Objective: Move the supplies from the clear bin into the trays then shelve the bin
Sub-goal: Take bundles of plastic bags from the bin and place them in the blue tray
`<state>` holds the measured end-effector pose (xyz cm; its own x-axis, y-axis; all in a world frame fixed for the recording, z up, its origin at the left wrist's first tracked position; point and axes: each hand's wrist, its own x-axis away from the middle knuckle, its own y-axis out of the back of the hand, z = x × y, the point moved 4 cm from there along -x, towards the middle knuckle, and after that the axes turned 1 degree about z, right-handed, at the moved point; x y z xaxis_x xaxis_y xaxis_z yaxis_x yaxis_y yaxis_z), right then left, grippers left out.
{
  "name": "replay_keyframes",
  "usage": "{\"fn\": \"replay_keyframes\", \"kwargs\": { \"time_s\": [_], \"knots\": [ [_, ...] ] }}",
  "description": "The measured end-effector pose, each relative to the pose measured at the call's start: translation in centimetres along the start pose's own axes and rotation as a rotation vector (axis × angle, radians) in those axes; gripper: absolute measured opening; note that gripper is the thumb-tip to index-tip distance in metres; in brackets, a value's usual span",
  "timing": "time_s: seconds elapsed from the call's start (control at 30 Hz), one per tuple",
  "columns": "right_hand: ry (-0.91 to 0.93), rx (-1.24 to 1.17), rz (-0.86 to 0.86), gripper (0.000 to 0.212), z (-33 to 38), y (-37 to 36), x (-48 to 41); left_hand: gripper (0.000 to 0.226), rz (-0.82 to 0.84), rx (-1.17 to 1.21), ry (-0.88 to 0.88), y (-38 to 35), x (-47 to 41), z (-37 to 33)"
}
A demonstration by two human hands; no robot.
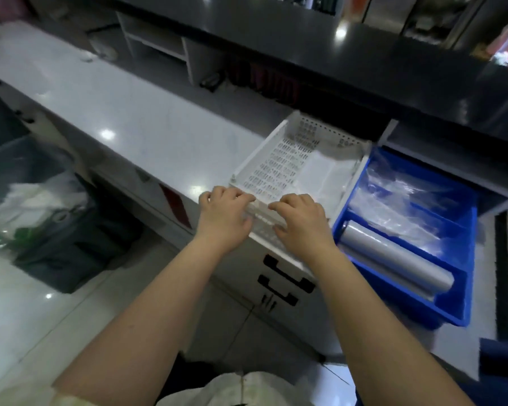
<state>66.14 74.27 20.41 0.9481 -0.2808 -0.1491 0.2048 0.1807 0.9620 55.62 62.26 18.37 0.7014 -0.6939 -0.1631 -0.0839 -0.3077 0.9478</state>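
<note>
Left hand (223, 212) and right hand (302, 221) both clamp the near rim of the white tray (279, 162), just beside the blue tray (471, 244).

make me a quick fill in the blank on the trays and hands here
1. The perforated tray on the counter is ____ in colour.
2. The divided tray to its right is ____ in colour.
3. The left hand and right hand both hold the perforated tray's ____ rim.
4. The roll in the divided tray is ____ in colour.
Missing words: white; blue; near; silver.
</note>
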Motion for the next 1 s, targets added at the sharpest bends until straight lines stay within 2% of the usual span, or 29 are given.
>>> {"fn": "replay_keyframes", "kwargs": {
  "time_s": [0.13,0.33,0.5,0.73,0.87,1.0],
  "knots": [
    [0.147,0.006,0.064,0.042,9.9,-3.4,-6.8,0.039,-0.081,-0.041,0.138,4.3,1.7,11.4],
    [0.452,0.038,0.06,0.035,29.6,-8.9,-16.1,0.044,-0.147,-0.145,0.379,10.9,6.8,31.1],
    [0.63,0.024,0.16,0.045,42.0,-14.6,-20.0,0.049,-0.1,-0.163,0.614,12.7,12.1,43.7],
    [0.718,-0.003,0.236,0.045,52.1,-19.2,-26.1,0.046,-0.151,-0.105,0.816,14.6,15.8,55.5],
    [0.735,-0.051,0.255,0.035,55.9,-22.0,-31.4,0.045,-0.156,-0.093,0.9,15.0,14.8,61.6],
    [0.75,-0.078,0.327,0.038,58.5,-26.7,-37.9,0.046,-0.12,-0.099,0.932,14.1,11.7,67.9]
  ]
}}
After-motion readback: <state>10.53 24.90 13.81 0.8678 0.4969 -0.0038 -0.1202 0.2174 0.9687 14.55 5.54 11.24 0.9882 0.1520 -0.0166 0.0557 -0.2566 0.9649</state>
